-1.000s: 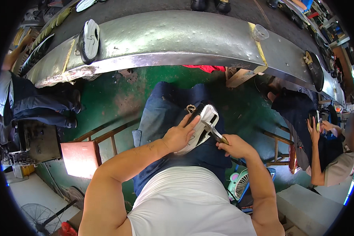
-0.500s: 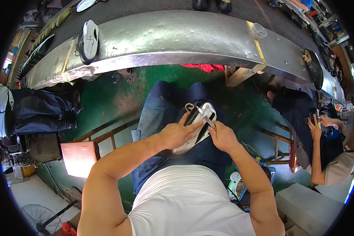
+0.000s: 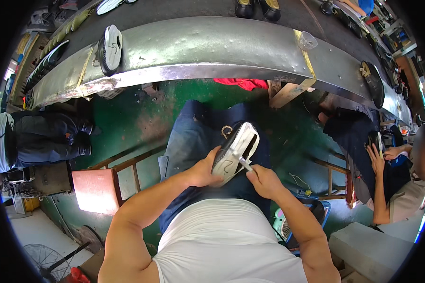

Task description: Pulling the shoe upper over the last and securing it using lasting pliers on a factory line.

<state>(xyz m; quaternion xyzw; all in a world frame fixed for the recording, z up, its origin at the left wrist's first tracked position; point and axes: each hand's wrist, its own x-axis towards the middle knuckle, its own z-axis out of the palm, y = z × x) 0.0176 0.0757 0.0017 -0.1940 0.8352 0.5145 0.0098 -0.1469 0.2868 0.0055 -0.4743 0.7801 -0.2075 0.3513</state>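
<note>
A black shoe with a pale, unfinished underside (image 3: 229, 167) lies tilted over my lap, its bottom facing up. A dark line curves over the underside, and a dark gap shows along its right side. My left hand (image 3: 205, 170) is closed round the shoe's left side. In my closed right hand (image 3: 265, 181) is a slim metal hand tool (image 3: 243, 162), its blurred end against or just above the underside. Its exact kind cannot be made out. A tan cord loop (image 3: 226, 130) sticks out beside the shoe's far end.
Ahead runs a metal-covered bench (image 3: 198, 45) carrying a similar shoe (image 3: 111, 49), a clear cup (image 3: 307, 41) and several black shoes. A pinkish stool (image 3: 96, 191) stands left, a small green fan (image 3: 280, 224) right. Co-workers sit at both sides; the right one (image 3: 380, 160) handles a shoe.
The shoe has turned so more of its underside shows. My left hand has shifted down its side, and the tool in my right hand has moved lower along the underside.
</note>
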